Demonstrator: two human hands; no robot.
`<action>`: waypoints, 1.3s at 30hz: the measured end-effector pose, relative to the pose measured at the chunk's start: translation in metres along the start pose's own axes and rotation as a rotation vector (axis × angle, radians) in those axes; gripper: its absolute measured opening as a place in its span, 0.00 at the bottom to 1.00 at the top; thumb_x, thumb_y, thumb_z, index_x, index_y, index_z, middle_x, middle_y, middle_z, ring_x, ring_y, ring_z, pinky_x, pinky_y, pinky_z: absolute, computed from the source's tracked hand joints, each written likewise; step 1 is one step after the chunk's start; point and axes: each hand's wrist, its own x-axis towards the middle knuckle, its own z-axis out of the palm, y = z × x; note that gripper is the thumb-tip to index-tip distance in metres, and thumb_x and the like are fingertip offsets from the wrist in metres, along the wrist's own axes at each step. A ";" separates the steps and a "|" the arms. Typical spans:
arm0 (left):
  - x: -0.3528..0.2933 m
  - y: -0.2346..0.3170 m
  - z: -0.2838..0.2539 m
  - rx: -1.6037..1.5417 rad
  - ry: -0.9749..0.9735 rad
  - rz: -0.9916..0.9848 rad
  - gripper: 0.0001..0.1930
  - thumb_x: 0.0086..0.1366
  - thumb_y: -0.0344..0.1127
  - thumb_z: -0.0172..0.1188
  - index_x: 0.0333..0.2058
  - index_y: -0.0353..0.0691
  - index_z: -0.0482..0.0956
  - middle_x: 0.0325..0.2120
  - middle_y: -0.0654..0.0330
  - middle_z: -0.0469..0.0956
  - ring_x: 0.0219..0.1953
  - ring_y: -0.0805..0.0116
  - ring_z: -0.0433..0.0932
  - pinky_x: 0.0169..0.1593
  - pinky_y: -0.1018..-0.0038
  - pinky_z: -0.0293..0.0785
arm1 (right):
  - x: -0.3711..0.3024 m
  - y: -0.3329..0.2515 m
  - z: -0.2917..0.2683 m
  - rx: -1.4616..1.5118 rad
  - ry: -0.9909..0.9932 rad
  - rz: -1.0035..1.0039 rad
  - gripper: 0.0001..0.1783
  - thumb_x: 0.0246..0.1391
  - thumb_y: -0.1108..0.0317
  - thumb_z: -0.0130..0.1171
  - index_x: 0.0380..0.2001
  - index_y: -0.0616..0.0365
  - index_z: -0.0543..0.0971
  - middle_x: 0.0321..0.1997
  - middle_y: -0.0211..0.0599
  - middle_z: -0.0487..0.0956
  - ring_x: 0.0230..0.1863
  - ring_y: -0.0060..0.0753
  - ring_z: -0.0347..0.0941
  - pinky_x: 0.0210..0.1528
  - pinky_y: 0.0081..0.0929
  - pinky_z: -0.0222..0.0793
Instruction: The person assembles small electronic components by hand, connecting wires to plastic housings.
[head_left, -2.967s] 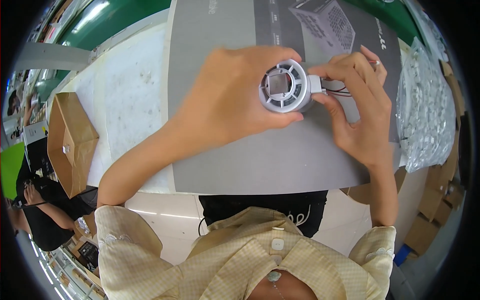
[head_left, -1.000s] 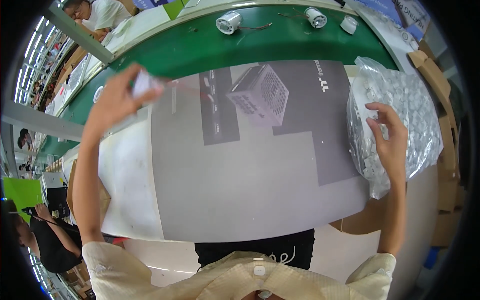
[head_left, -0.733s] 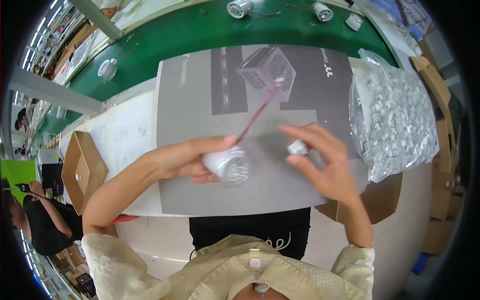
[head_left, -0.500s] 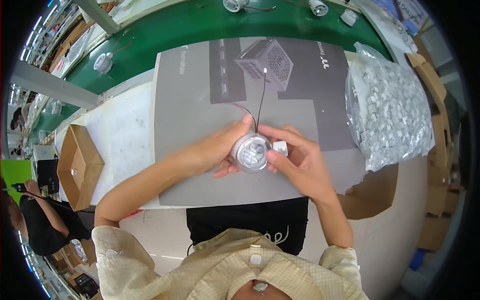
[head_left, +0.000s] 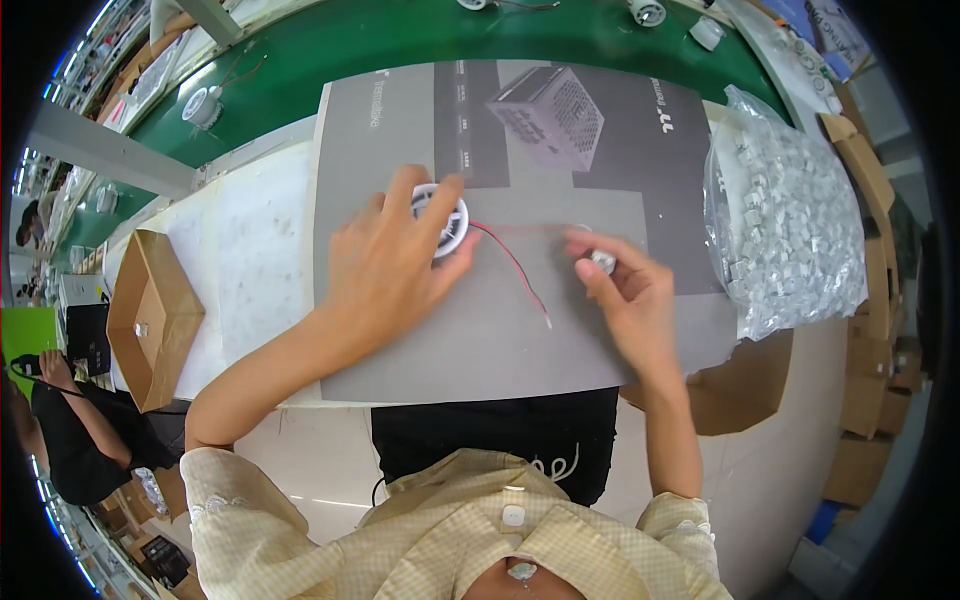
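My left hand point(head_left: 385, 255) is closed around a round white lamp-like unit point(head_left: 458, 232), its spoked face turned up, at the middle left of a grey printed board point(head_left: 470, 360). Thin red and black wires point(head_left: 520, 270) trail from the unit over the board; one ends in a pale tip. A second, blurred reddish wire stretches towards my right hand point(head_left: 640, 305). That hand pinches a small whitish block point(head_left: 603, 261) between thumb and fingers, apart from the unit. Whether its fingertips also hold the wire is too blurred to tell.
To the right lies a clear plastic bag point(head_left: 790, 230) full of small white pieces. An open cardboard tray point(head_left: 170, 330) stands at the left. Beyond the board runs a green conveyor point(head_left: 330, 110) carrying similar white units point(head_left: 203, 107). Another person point(head_left: 85, 420) works at far left.
My hands have moved apart. The unit has gone left and away from me, its spoked face now showing; the small block has shifted right in my right hand.
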 end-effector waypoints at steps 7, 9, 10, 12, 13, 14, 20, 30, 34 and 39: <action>0.026 -0.020 -0.003 0.355 -0.058 0.491 0.12 0.51 0.24 0.62 0.36 0.37 0.77 0.34 0.54 0.79 0.39 0.52 0.79 0.43 0.61 0.76 | 0.007 -0.023 -0.019 0.255 0.049 -0.132 0.24 0.60 0.78 0.57 0.60 0.69 0.72 0.54 0.47 0.80 0.37 0.25 0.77 0.44 0.19 0.73; 0.037 -0.020 -0.007 0.302 -0.226 0.457 0.14 0.51 0.23 0.60 0.39 0.37 0.79 0.32 0.53 0.80 0.39 0.52 0.79 0.44 0.61 0.76 | 0.006 -0.025 -0.026 0.326 -0.016 -0.037 0.27 0.56 0.79 0.61 0.60 0.67 0.70 0.54 0.50 0.80 0.39 0.28 0.78 0.47 0.21 0.73; 0.044 -0.017 -0.014 0.269 -0.390 0.414 0.16 0.51 0.21 0.59 0.41 0.37 0.81 0.31 0.53 0.81 0.40 0.51 0.79 0.45 0.61 0.76 | 0.006 -0.024 -0.028 0.327 -0.005 -0.036 0.27 0.56 0.79 0.61 0.60 0.67 0.70 0.54 0.50 0.80 0.39 0.28 0.78 0.47 0.21 0.73; 0.058 -0.027 -0.015 0.098 -0.409 0.436 0.17 0.53 0.22 0.59 0.43 0.38 0.83 0.31 0.52 0.81 0.38 0.51 0.79 0.43 0.61 0.76 | 0.007 -0.020 -0.033 0.290 -0.023 -0.100 0.26 0.53 0.79 0.64 0.57 0.66 0.74 0.53 0.50 0.80 0.38 0.29 0.78 0.47 0.21 0.73; 0.066 -0.032 -0.011 -0.073 -0.427 0.447 0.17 0.55 0.23 0.60 0.45 0.40 0.84 0.31 0.52 0.82 0.37 0.51 0.80 0.40 0.62 0.76 | 0.009 -0.017 -0.035 0.289 -0.013 -0.096 0.26 0.53 0.79 0.64 0.57 0.66 0.74 0.53 0.50 0.80 0.38 0.29 0.78 0.47 0.21 0.73; 0.076 -0.034 -0.011 -0.074 -0.432 0.448 0.17 0.55 0.23 0.60 0.45 0.40 0.84 0.31 0.52 0.82 0.37 0.51 0.80 0.40 0.62 0.76 | 0.012 -0.014 -0.036 0.230 -0.023 -0.160 0.24 0.53 0.82 0.63 0.55 0.66 0.76 0.51 0.47 0.81 0.41 0.29 0.79 0.46 0.23 0.75; 0.095 -0.032 -0.006 -0.326 -0.691 0.233 0.09 0.62 0.28 0.62 0.39 0.41 0.88 0.25 0.51 0.82 0.29 0.53 0.80 0.35 0.62 0.74 | 0.023 -0.016 -0.033 -0.418 0.074 -0.335 0.25 0.47 0.88 0.61 0.50 0.60 0.81 0.48 0.40 0.83 0.44 0.29 0.78 0.47 0.26 0.74; 0.093 -0.013 -0.002 -0.430 -0.486 0.257 0.07 0.63 0.33 0.63 0.34 0.38 0.86 0.25 0.51 0.82 0.28 0.53 0.80 0.36 0.64 0.75 | 0.024 -0.012 -0.032 -0.498 0.150 -0.273 0.18 0.55 0.80 0.60 0.50 0.58 0.82 0.47 0.36 0.81 0.41 0.26 0.75 0.42 0.21 0.70; 0.089 -0.006 0.008 -0.440 -0.324 0.254 0.08 0.64 0.35 0.63 0.37 0.38 0.86 0.26 0.49 0.82 0.28 0.51 0.79 0.35 0.64 0.74 | 0.028 -0.016 -0.021 -0.627 0.163 -0.191 0.13 0.54 0.76 0.65 0.45 0.60 0.83 0.42 0.33 0.80 0.32 0.23 0.72 0.36 0.21 0.69; 0.090 -0.012 0.016 -0.653 -0.281 0.223 0.09 0.65 0.34 0.62 0.39 0.36 0.85 0.24 0.53 0.82 0.26 0.59 0.80 0.34 0.69 0.75 | 0.026 -0.019 -0.018 -0.559 0.085 -0.265 0.15 0.50 0.81 0.67 0.44 0.61 0.83 0.41 0.31 0.80 0.34 0.22 0.74 0.39 0.20 0.72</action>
